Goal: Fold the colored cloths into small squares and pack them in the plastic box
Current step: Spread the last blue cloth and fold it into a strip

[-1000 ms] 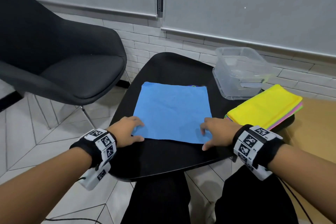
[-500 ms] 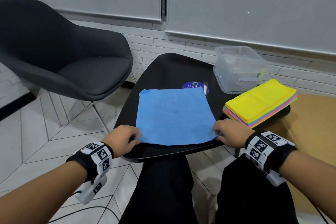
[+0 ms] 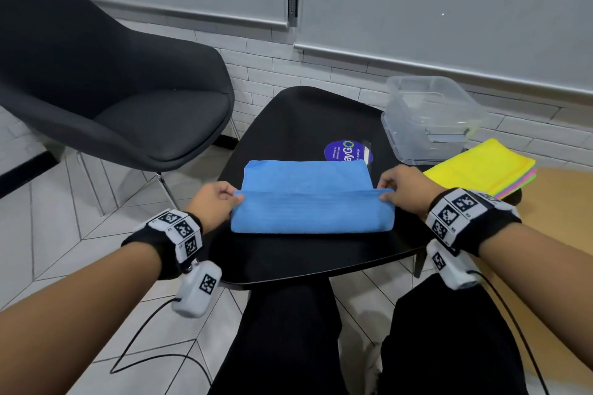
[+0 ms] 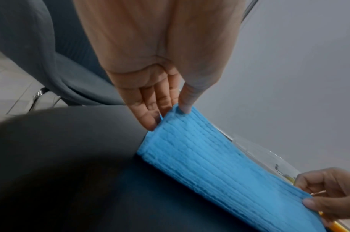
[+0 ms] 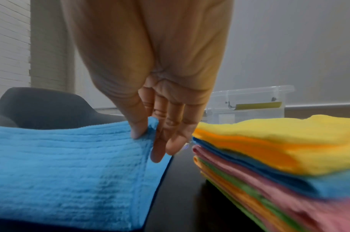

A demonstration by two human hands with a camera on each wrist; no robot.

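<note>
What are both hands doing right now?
Left hand: pinching the blue cloth at its left corner.
Right hand: pinching the same cloth's right corner.

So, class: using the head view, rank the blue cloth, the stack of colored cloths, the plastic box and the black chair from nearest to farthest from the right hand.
1. Blue cloth, pinched by the right hand.
2. Stack of colored cloths, just right.
3. Plastic box, beyond the stack.
4. Black chair, far left.

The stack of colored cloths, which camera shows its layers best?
The right wrist view: the stack of colored cloths fills its right side, showing yellow, blue, pink, orange and green layers edge-on. The head view shows mostly the yellow top; the left wrist view shows only a yellow sliver.
</note>
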